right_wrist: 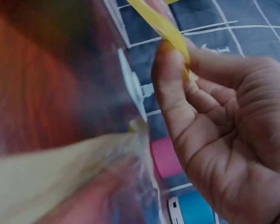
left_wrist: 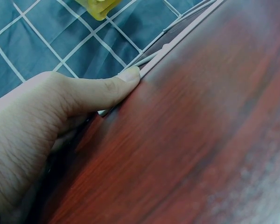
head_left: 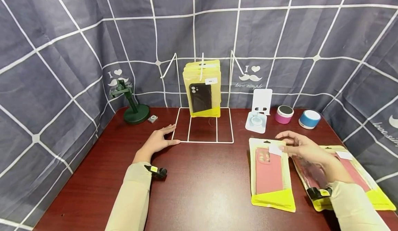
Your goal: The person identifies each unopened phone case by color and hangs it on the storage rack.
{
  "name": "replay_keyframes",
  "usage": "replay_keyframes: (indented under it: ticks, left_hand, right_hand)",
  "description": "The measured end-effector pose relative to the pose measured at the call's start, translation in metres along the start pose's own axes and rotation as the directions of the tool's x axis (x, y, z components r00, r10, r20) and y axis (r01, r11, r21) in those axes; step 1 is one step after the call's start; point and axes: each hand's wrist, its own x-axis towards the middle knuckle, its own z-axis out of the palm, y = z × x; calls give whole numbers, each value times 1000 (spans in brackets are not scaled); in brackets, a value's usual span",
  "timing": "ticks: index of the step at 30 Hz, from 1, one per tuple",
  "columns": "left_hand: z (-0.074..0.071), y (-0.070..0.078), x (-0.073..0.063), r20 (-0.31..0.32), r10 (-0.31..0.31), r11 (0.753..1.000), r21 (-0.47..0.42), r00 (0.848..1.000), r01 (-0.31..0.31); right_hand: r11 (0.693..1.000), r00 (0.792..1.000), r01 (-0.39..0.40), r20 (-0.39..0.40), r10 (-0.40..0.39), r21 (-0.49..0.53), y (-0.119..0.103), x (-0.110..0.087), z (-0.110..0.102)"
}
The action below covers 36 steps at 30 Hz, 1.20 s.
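My right hand (head_left: 303,150) pinches the upper right edge of a yellow-edged pouch with a red phone case (head_left: 269,175) in it. In the right wrist view, the pouch's yellow edge (right_wrist: 161,25) sits between thumb and fingers. My left hand (head_left: 156,142) rests with fingers spread at the front left corner of a white wire display rack (head_left: 206,142). In the left wrist view, its thumb (left_wrist: 102,93) touches the front wire. Several yellow pouches hang on the rack's middle hook, the front one showing a black phone case (head_left: 201,98).
More pouched phone cases (head_left: 357,170) lie under and beside my right forearm. A white folding stand (head_left: 262,101), a pink speaker (head_left: 284,115) and a blue speaker (head_left: 309,119) stand back right. Back left are a green phone stand (head_left: 136,113) and a small silver device (head_left: 152,118).
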Motion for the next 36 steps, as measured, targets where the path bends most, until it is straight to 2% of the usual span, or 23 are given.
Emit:
replay_keyframes:
  ticks: [3, 6, 11, 13, 16, 20, 24, 28, 31, 36]
  left_hand:
    - [0, 0, 0, 3, -9, 1000, 0, 1000, 9]
    - [1, 0, 0, 1, -9, 1000, -3, 1000, 9]
    - [3, -1, 0, -2, 3, 1000, 1, 1000, -3]
    - [3, -2, 0, -1, 2, 1000, 7, 1000, -2]
    - [3, -2, -1, -3, -6, 1000, 11, 1000, 6]
    - [3, -2, -1, -8, -3, 1000, 5, 1000, 3]
    - [3, -3, -1, -10, -3, 1000, 5, 1000, 3]
    - [3, -4, -1, -6, -12, 1000, 13, 1000, 12]
    - [3, -4, 0, -5, -9, 1000, 11, 1000, 9]
    - [3, -5, 1, -3, 1, 1000, -3, 1000, -1]
  right_hand:
    - [1000, 1000, 5, -30, -5, 11, -9, -1, 3]
    - [996, 991, 62, -122, -54, 61, -18, 1, 9]
    - [951, 948, 218, -277, -154, 219, -39, 3, 24]
    - [934, 925, 271, -330, -187, 231, -50, 4, 31]
    - [890, 880, 383, -389, -271, 247, -68, 8, 41]
    - [812, 804, 526, -459, -379, 252, -95, 21, 53]
    - [766, 727, 603, -548, -414, 221, -119, 39, 63]
    - [730, 647, 655, -645, -406, 197, -140, 57, 72]
    - [704, 605, 683, -691, -395, 195, -154, 67, 78]
    - [639, 556, 738, -731, -395, 216, -171, 79, 84]
